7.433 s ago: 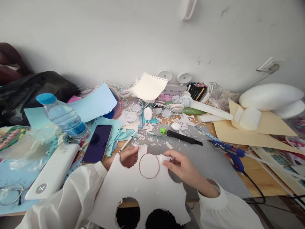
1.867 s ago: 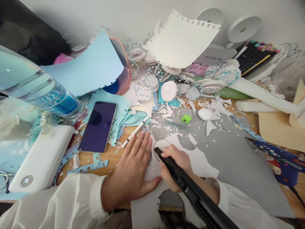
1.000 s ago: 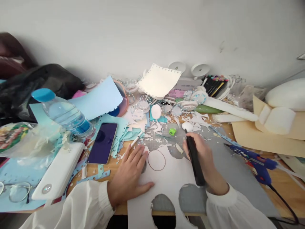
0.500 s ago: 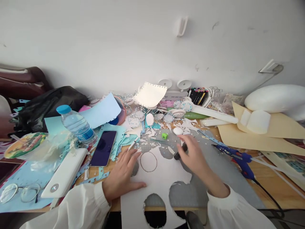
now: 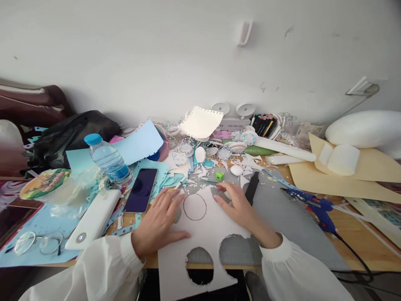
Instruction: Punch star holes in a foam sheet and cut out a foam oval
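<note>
A white sheet (image 5: pixel 175 263) with round cut-outs and one drawn circle lies on the grey cutting mat (image 5: pixel 288 234), its near end jutting past the table edge. My left hand (image 5: pixel 158 219) rests flat on its left side, fingers spread beside the drawn circle. Over the upper right of the sheet is my right hand (image 5: pixel 239 209), fingers apart and seemingly holding nothing. Just right of that hand lies a black knife-like tool (image 5: pixel 252 188), its lower end hidden. Beyond the fingertips sit a small green cube (image 5: pixel 219 176) and a white oval piece (image 5: pixel 236 170).
White scraps and beaded discs (image 5: pixel 224 154) clutter the back. A phone (image 5: pixel 140 190), white power bank (image 5: pixel 94 219), water bottle (image 5: pixel 108 161) and glasses (image 5: pixel 40 243) lie left. A blue glue gun (image 5: pixel 313 205) with a black cord and tan paper (image 5: pixel 326 182) are right.
My right hand has moved left off the black tool, which now lies in fuller view on the mat. My left hand stays on the sheet. The camera view has shifted slightly.
</note>
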Available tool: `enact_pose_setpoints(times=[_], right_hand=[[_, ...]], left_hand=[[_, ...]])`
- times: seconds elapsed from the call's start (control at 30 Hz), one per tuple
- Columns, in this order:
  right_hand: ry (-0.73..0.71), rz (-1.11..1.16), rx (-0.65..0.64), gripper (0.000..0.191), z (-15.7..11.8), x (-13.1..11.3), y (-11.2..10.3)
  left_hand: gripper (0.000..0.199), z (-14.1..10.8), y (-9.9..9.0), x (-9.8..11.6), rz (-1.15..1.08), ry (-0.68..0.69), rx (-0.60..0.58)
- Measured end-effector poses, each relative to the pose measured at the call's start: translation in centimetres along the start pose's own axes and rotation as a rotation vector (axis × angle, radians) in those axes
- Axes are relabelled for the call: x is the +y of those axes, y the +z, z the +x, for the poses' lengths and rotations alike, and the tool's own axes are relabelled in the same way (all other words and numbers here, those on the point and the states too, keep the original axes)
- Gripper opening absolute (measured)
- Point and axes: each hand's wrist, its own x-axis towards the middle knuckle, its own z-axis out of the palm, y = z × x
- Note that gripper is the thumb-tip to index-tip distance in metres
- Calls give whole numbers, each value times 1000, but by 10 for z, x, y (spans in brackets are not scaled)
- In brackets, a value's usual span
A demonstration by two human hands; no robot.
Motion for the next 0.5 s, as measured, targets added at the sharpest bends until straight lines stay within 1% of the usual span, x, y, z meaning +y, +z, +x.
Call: enact_pose_setpoints(times=[0.07, 0.1, 0.13, 0.17, 0.2, 0.23, 0.3, 0.37, 0.4, 0.43, 0.5], right_hand=[[116, 211, -154, 37, 1, -12, -8], [158, 289, -258, 33, 2, -17, -13], [174, 340, -360, 27, 4, -21, -17], [165, 364, -439, 26, 5, -25, -22], [139, 365, -483, 31, 7, -27, -28], [107, 348, -494, 36, 7, -29, -33], [53, 297, -456, 40, 7, -34, -43], [28, 263, -427, 38, 4, -40, -52], [23, 249, -425, 37, 3, -43, -56], [22, 229, -420, 36, 1, -48, -60], [33, 151, -388, 33, -1, -56, -65]], left_hand=[[83, 1, -3, 4, 7, 12, 45], [82, 2, -5, 6, 7, 17, 64], [81, 3, -8, 7, 1, 23, 76], [81, 4, -10, 8, -16, 29, 80], [81, 5, -13, 8, -50, 23, 83], [79, 7, -17, 8, -102, -7, 86], [69, 13, -27, 5, -262, -136, 97], [46, 22, -37, 0, -470, -279, 38], [34, 26, -42, -2, -573, -296, -56], [30, 31, -46, -4, -663, -292, -176], [38, 38, -51, -4, -769, -287, -303]])
